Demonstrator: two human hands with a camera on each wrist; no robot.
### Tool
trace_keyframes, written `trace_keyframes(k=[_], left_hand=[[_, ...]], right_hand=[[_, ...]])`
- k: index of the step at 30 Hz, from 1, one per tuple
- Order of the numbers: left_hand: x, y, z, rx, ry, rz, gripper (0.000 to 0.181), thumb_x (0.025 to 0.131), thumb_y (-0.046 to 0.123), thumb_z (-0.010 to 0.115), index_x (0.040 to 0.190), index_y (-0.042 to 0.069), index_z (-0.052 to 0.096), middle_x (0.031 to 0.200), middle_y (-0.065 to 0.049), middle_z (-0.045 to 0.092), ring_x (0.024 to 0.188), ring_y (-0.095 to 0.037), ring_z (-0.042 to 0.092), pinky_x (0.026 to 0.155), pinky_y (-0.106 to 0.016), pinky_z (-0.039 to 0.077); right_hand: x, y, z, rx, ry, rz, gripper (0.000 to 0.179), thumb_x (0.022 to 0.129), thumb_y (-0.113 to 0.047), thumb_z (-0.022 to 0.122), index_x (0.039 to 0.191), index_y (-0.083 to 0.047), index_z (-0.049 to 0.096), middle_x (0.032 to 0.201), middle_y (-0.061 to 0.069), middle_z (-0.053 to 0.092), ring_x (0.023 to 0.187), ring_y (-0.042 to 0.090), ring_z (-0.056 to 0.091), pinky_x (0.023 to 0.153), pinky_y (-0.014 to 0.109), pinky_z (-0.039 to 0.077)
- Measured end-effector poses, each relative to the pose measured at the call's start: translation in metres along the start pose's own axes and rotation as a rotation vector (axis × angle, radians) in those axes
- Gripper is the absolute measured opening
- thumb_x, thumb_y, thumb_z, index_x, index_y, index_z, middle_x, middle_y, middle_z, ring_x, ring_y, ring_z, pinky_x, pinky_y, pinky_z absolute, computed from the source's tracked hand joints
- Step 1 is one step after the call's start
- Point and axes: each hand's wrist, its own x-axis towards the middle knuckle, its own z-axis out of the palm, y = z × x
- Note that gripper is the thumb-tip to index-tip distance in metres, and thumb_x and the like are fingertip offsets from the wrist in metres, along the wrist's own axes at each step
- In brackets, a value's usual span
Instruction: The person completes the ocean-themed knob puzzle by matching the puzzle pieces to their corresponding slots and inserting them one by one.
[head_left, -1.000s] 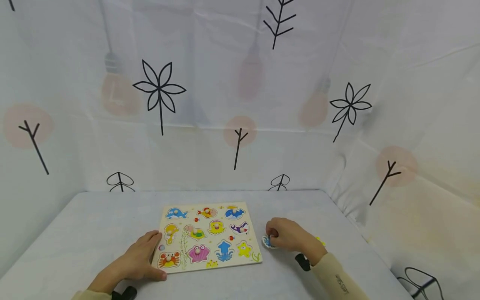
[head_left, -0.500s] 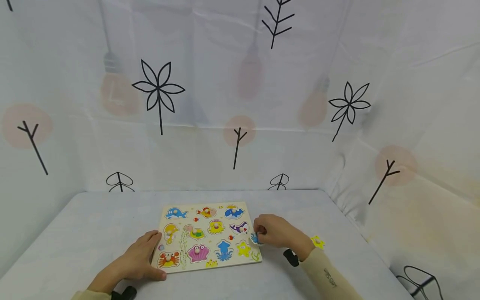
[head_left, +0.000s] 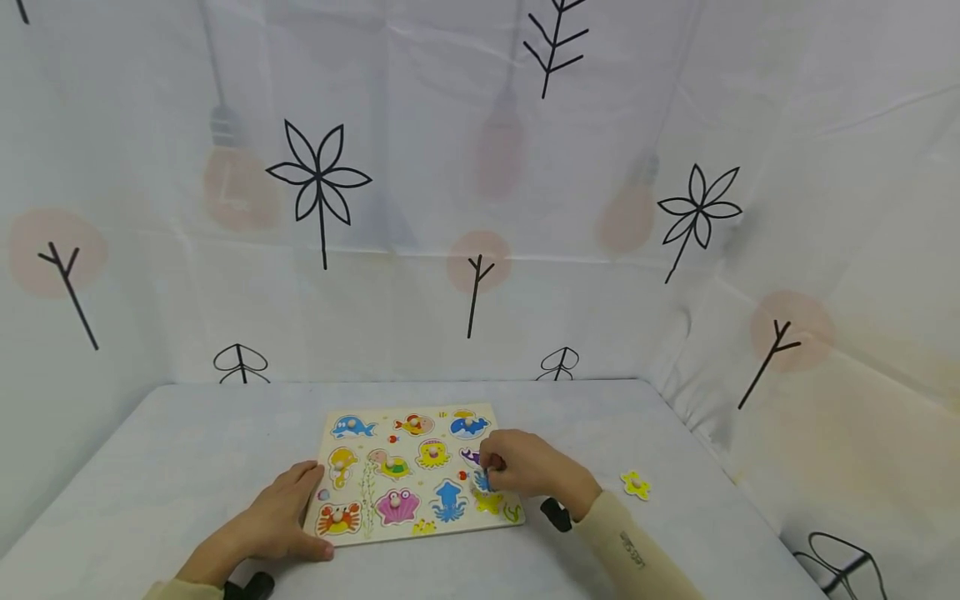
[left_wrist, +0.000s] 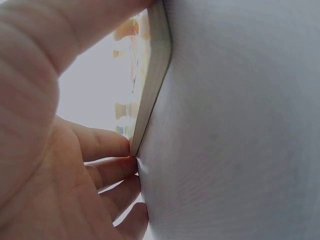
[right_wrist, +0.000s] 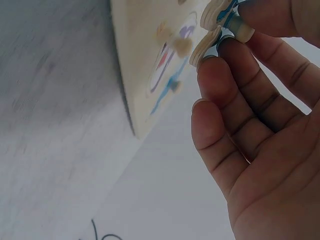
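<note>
A cream wooden knob puzzle board [head_left: 378,533] with sea-animal shapes lies in the middle of the table in the head view. Its left end is bracketed by my left hand [head_left: 272,518], thumb at the near corner and fairly straight fingers touching the side edge. Over the board's right part, my right hand [head_left: 528,465] pinches the knob of a blue puzzle piece [head_left: 482,482] with tentacle-like ends. That piece [right_wrist: 212,30] is partly behind the fingers in the right wrist view. Below it are a yellow star shape [head_left: 489,503] and a blue squid shape [head_left: 449,502] on the board.
A yellow star puzzle piece [head_left: 636,485] lies loose on the white-covered table [head_left: 225,425], right of the board. Behind and beside the table hang pale cloths [head_left: 405,325] with printed plants. Several knobbed pieces sit in the board, including a crab [head_left: 339,518] and a pink shell [head_left: 397,506].
My right hand has moved left with the blue piece, from the table beside the board to over its right part. The loose yellow star has come into full view. My left hand stays put.
</note>
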Motion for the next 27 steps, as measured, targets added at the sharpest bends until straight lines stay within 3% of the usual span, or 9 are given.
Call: trace_keyframes(k=[13,22,27], left_hand=[[0.001,0.0,0.0,0.003,-0.008,-0.013,0.123,0.05,0.056,0.088,0.143,-0.005,0.035,0.146,-0.027,0.03,0.131,-0.048,0.029,0.105,-0.066,0.026],[0.0,0.001,-0.001,0.011,-0.005,-0.018,0.123,0.05,0.057,0.088,0.142,-0.005,0.036,0.145,-0.027,0.031,0.13,-0.048,0.03,0.105,-0.065,0.027],[0.0,0.002,-0.001,0.011,-0.002,-0.008,0.123,0.05,0.056,0.088,0.142,-0.006,0.036,0.145,-0.027,0.031,0.13,-0.048,0.03,0.105,-0.065,0.027]], right_hand=[[0.015,-0.027,0.012,-0.059,-0.017,-0.128,0.009,0.083,-0.018,0.067,0.082,-0.026,0.064,0.077,-0.014,0.051,0.072,0.003,0.046,0.062,0.019,0.041],[0.023,-0.037,0.022,-0.064,-0.03,-0.177,0.009,0.082,-0.018,0.069,0.086,-0.026,0.066,0.079,-0.016,0.051,0.071,0.002,0.046,0.063,0.017,0.042],[0.024,-0.042,0.024,-0.052,-0.053,-0.164,0.008,0.083,-0.019,0.069,0.085,-0.025,0.065,0.078,-0.015,0.05,0.072,0.003,0.047,0.063,0.018,0.041]])
